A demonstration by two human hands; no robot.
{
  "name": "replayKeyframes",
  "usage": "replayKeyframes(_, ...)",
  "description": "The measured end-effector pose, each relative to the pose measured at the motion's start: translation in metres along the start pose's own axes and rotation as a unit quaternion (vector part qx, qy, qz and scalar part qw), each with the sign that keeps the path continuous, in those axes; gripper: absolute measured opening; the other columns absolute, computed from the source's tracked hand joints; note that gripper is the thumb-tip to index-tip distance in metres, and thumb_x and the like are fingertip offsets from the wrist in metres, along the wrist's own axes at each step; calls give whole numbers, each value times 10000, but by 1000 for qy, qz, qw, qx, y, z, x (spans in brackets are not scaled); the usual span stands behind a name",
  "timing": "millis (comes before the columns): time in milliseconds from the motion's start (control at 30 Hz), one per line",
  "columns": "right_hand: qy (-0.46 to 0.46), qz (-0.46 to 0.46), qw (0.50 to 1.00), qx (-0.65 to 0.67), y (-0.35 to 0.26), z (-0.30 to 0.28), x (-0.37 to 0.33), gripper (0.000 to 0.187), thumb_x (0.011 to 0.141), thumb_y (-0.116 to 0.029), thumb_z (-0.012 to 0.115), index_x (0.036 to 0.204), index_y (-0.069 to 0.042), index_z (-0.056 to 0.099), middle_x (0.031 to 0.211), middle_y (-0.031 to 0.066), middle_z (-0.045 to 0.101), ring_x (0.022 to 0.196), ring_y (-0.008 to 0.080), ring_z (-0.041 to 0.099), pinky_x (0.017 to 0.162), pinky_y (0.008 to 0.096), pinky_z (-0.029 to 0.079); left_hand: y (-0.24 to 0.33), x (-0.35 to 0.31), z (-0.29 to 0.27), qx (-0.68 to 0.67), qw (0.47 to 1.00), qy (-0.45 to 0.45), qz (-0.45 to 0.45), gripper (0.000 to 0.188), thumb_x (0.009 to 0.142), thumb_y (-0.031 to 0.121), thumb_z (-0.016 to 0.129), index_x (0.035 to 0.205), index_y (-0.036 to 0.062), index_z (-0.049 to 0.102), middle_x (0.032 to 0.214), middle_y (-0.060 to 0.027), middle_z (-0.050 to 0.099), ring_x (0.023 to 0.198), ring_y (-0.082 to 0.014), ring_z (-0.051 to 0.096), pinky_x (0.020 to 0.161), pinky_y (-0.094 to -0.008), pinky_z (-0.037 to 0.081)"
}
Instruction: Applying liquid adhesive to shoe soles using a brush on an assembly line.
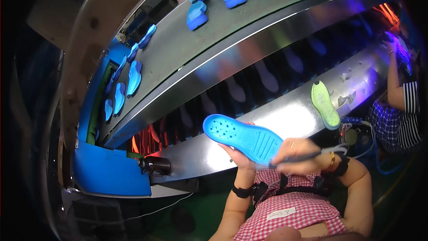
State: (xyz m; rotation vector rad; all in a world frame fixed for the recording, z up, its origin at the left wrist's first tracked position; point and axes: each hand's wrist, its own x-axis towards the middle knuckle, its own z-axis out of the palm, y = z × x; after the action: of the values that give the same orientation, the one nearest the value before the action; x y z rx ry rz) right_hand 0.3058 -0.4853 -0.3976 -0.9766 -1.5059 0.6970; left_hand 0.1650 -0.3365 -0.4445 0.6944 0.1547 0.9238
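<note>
A blue shoe sole [243,137] lies tilted across my left hand [240,157], its inner face up, with small holes at one end and ridges at the other. My left fingers are wrapped round its near edge from beneath, partly hidden. My right hand [298,152] is closed round a slim dark tool [313,155] at the ridged end. Motion smears the tool, so its exact kind and whether its tip touches the sole do not show. A yellow-green sole [324,106] rests apart on the metal ledge to the right.
Ahead, a dark conveyor belt [167,64] carries several blue soles [196,15]. Below runs a shiny metal ledge [285,115] with dark scraps [347,99]. A blue machine housing [109,169] stands left. Another person [397,107] works at the right; a hose [373,145] hangs there.
</note>
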Motion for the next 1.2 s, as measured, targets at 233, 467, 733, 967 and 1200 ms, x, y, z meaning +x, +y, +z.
replayKeyframes(233, -81, 36, 994, 61, 2, -20, -6, 204, 733, -79, 697, 934, -52, 669, 863, 84, 650, 820, 198, 602, 740, 298, 475, 13, 2, 11, 44, 998, 8, 40, 810, 803, 725, 224, 1284, 91, 374, 1149, -152, 528, 1040, -311, 518, 893, -436, 433)
replayKeyframes(467, -90, 54, 992, 72, 21, -20, -20, 217, 709, -55, 721, 922, -50, 680, 947, 78, 656, 922, 178, 578, 845, 294, 450, 22, 10, 11, 47, 998, -20, 32, 822, 788, 724, 287, 1294, 80, 368, 1172, -166, 519, 1090, -313, 494, 913, -457, 426)
replayKeyframes(733, 99, 190, 895, 390, 28, -4, -10, 200, 777, -26, 642, 973, 11, 628, 1009, 120, 625, 955, 181, 583, 860, 305, 455, 17, -9, 62, 50, 994, 93, 16, 739, 847, 641, 308, 1318, 74, 350, 1202, -171, 503, 1122, -326, 474, 903, -494, 425)
replayKeyframes(967, 54, 146, 972, 177, 12, 1, -11, 201, 765, -27, 655, 964, -10, 634, 916, 86, 645, 847, 125, 599, 758, 249, 466, 2, -13, 31, 3, 998, 22, -59, 716, 849, 596, 312, 1321, 59, 347, 1230, -173, 485, 1042, -362, 530, 874, -527, 434)
replayKeyframes(1200, -16, -8, 995, 100, 11, -10, 3, 204, 730, -1, 667, 933, -5, 654, 922, 116, 657, 846, 206, 627, 758, 289, 490, 1, -6, 20, -95, 990, 25, -102, 730, 834, 600, 373, 1328, 64, 345, 1248, -182, 472, 1069, -367, 518, 911, -538, 407)
